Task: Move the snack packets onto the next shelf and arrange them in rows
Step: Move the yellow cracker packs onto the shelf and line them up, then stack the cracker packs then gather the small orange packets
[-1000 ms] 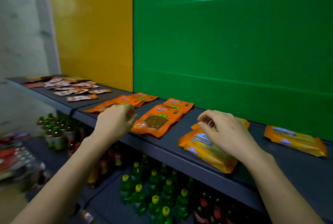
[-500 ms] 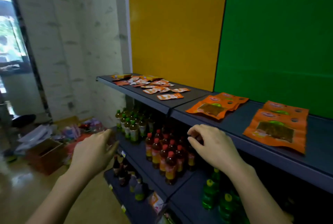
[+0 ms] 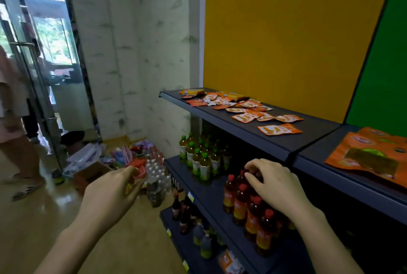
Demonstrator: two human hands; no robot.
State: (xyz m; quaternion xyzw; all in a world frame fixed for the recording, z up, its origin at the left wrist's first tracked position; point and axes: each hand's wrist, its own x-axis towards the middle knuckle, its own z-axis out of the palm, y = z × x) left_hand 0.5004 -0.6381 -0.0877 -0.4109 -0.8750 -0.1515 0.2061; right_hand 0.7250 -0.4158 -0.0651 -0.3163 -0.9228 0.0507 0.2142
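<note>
Swung view left; scattered snack packets [image 3: 247, 117] closer. My left hand [image 3: 110, 196] loose, empty; right hand [image 3: 275, 185] curled, can't tell contents.

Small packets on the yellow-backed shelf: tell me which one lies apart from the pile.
The packet nearest the green panel, alone on bare shelf; the other packets overlap or crowd together farther along.

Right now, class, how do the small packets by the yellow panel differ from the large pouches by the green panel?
The small packets are far smaller than the large pouches. The small packets lie scattered loosely; the large pouches overlap in one pile. The small packets carry white print; the large pouches a dark panel. Both are orange and lie flat.
</note>
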